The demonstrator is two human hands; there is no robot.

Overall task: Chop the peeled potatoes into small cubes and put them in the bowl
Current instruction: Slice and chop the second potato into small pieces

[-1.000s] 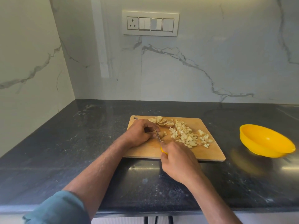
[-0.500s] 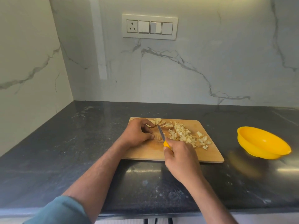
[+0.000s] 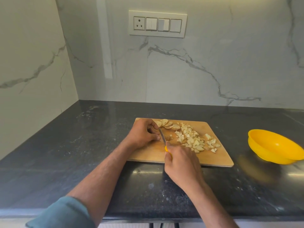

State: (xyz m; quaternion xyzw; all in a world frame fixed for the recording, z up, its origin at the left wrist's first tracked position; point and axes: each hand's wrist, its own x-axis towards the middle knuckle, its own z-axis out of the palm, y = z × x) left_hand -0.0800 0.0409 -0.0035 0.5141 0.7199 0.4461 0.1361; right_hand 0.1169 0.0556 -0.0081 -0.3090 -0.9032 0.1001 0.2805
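A wooden cutting board lies on the dark counter. On it are a heap of small potato cubes and a fan of potato slices at its far edge. My right hand grips a yellow-handled knife, blade pointing away toward the slices. My left hand sits just left of the blade with curled fingers; whatever potato it holds is hidden under the fingers. A few cut bits lie right of the blade. The yellow bowl stands to the right and looks empty.
The dark stone counter runs into a corner with marble walls at left and back. A switch panel is on the back wall. The counter's front edge is near my forearms.
The knife has moved left, up against my left hand's fingers, with a few fresh bits beside it. The camera has tilted a little.
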